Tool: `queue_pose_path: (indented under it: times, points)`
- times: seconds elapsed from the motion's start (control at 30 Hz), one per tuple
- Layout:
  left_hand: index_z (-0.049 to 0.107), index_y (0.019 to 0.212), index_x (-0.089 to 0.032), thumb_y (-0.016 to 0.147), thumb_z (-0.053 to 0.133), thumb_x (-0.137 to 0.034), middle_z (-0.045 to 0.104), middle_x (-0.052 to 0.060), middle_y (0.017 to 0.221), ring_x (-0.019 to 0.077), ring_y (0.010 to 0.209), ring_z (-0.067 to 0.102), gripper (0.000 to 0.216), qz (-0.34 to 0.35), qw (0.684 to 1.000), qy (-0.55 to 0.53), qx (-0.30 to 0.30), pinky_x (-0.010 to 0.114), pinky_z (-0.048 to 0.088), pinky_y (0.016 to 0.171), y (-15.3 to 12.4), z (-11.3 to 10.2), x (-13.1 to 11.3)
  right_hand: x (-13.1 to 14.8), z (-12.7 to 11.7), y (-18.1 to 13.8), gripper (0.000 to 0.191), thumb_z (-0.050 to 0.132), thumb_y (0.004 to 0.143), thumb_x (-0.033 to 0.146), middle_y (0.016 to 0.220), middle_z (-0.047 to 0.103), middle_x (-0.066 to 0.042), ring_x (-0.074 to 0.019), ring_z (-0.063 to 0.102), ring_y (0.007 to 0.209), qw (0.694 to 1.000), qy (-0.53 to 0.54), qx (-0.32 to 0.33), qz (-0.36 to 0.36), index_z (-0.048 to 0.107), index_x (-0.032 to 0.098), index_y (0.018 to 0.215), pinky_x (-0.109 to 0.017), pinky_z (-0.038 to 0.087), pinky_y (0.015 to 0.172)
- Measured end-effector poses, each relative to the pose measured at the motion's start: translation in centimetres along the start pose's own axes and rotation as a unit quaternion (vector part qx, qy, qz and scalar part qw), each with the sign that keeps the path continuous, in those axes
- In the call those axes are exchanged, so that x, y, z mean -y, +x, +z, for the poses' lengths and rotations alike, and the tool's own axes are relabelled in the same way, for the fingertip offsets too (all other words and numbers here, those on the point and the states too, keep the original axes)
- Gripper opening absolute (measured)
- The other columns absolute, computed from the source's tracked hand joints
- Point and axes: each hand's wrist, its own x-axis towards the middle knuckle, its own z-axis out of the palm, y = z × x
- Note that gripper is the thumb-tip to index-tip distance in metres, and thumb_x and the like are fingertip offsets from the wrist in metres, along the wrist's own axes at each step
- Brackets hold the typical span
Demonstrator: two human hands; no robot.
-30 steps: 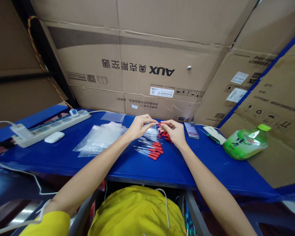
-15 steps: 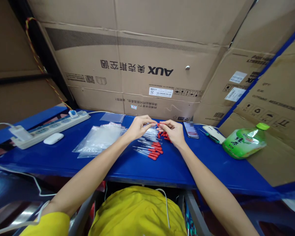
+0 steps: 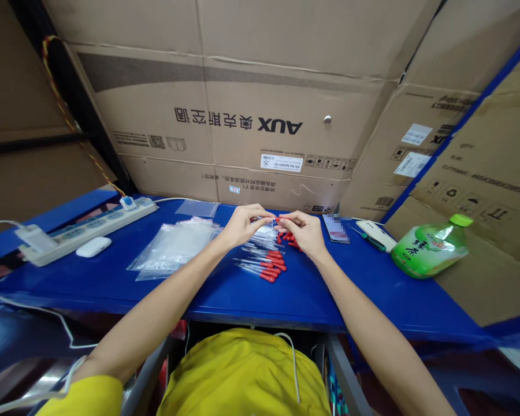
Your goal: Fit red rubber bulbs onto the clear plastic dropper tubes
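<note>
My left hand (image 3: 246, 226) and my right hand (image 3: 308, 233) meet fingertip to fingertip above the table. The right fingers pinch a red rubber bulb (image 3: 279, 219). In the left fingers is a thin glass dropper tube, mostly hidden by the grip; whether it sits inside the bulb I cannot tell. Below the hands lie loose clear glass tubes (image 3: 265, 238). Partly behind my right hand is a small pile of red bulbs (image 3: 291, 239). Nearer me, several glass droppers with red bulbs (image 3: 270, 270) lie in a slanted row.
Clear zip bags (image 3: 173, 247) are stacked left of the tubes. Farther left are a white earphone case (image 3: 93, 247) and a power strip (image 3: 99, 222). On the right lie a phone (image 3: 335, 228), a green-handled tool (image 3: 372, 241) and a green-labelled bottle (image 3: 431, 249). Cardboard (image 3: 242, 75) walls the back.
The view has shifted very slightly. Both hands stay together in nearly the same place, still gripping the tube and the bulb.
</note>
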Motion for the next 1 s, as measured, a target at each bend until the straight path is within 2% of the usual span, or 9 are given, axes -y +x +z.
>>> queue_pose_path:
  times: [0.2,0.43,0.53,0.63,0.73,0.8,0.87,0.93,1.0]
  points:
    - [0.082,0.102,-0.018,0.096,0.067,-0.041,0.073,0.008,0.089,0.0146,0.075,0.062,0.028,0.005,1.0,-0.009,0.008,0.026,0.043,0.065,0.0,0.1,0.2,0.2,0.1,-0.1,0.038,0.087,0.071,0.054,0.076,0.08,-0.005,-0.0282,0.079,0.072,1.0,-0.003,0.008,0.002,0.077,0.021,0.086,-0.044,0.068,0.073]
    - [0.082,0.105,-0.018,0.096,0.067,-0.04,0.073,0.007,0.086,0.0126,0.068,0.056,0.028,-0.002,1.0,-0.007,0.008,0.025,0.039,0.061,0.0,0.1,0.1,0.1,0.3,-0.2,0.036,0.086,0.073,0.052,0.078,0.08,-0.005,-0.0273,0.079,0.073,1.0,0.002,0.01,-0.002,0.078,0.021,0.088,-0.043,0.068,0.074]
    - [0.082,0.101,-0.018,0.095,0.068,-0.04,0.072,0.005,0.085,0.0118,0.065,0.053,0.027,-0.01,1.0,0.005,-0.01,0.026,0.039,0.061,0.1,0.1,0.0,0.1,0.4,-0.1,0.036,0.083,0.076,0.053,0.078,0.079,-0.004,-0.0253,0.078,0.073,1.0,-0.014,-0.004,-0.012,0.077,0.021,0.09,-0.04,0.067,0.074]
    - [0.082,0.102,-0.018,0.095,0.068,-0.041,0.072,0.005,0.087,0.0134,0.071,0.055,0.028,-0.028,0.999,0.009,-0.036,0.027,0.041,0.067,0.2,0.2,0.1,0.2,0.2,0.1,0.034,0.08,0.08,0.052,0.075,0.077,-0.003,-0.0217,0.075,0.067,0.999,-0.039,-0.02,-0.033,0.077,0.022,0.093,-0.035,0.064,0.067]
    - [0.08,0.106,-0.016,0.098,0.063,-0.047,0.072,0.006,0.09,0.0139,0.072,0.055,0.036,-0.11,0.985,-0.088,-0.101,0.027,0.042,0.067,0.4,0.5,0.4,0.4,0.0,0.2,0.031,0.08,0.081,0.048,0.076,0.076,-0.002,-0.0185,0.073,0.064,0.997,-0.037,-0.048,-0.055,0.077,0.022,0.097,-0.031,0.06,0.062]
    - [0.076,0.113,-0.016,0.1,0.059,-0.05,0.071,0.006,0.092,0.0116,0.066,0.054,0.04,-0.191,0.939,-0.251,-0.138,0.025,0.043,0.063,0.4,0.9,0.5,0.4,0.0,0.3,0.031,0.081,0.081,0.046,0.075,0.075,-0.001,-0.0178,0.073,0.065,0.996,-0.026,-0.064,-0.064,0.076,0.022,0.1,-0.03,0.06,0.062]
    - [0.071,0.118,-0.016,0.102,0.053,-0.051,0.071,0.009,0.103,0.0112,0.068,0.058,0.043,-0.245,0.858,-0.429,-0.14,0.025,0.046,0.064,0.5,1.3,0.4,0.3,0.1,0.2,0.031,0.082,0.08,0.045,0.075,0.076,-0.001,-0.0181,0.073,0.068,0.996,-0.017,-0.066,-0.065,0.076,0.021,0.1,-0.031,0.06,0.064]
    - [0.069,0.118,-0.015,0.105,0.047,-0.051,0.07,0.012,0.115,0.0118,0.073,0.061,0.044,-0.26,0.779,-0.556,-0.13,0.024,0.049,0.066,0.5,1.7,0.0,0.1,0.4,0.2,0.031,0.082,0.08,0.045,0.077,0.076,-0.002,-0.0186,0.074,0.07,0.996,-0.007,-0.058,-0.061,0.076,0.021,0.099,-0.031,0.06,0.066]
    - [0.068,0.114,-0.015,0.107,0.039,-0.05,0.07,0.013,0.116,0.0119,0.072,0.061,0.046,-0.257,0.719,-0.632,-0.13,0.024,0.05,0.064,0.6,1.9,-0.6,-0.1,0.9,0.1,0.03,0.081,0.081,0.046,0.08,0.077,-0.003,-0.0189,0.074,0.071,0.997,0.005,-0.045,-0.058,0.076,0.021,0.096,-0.032,0.06,0.066]
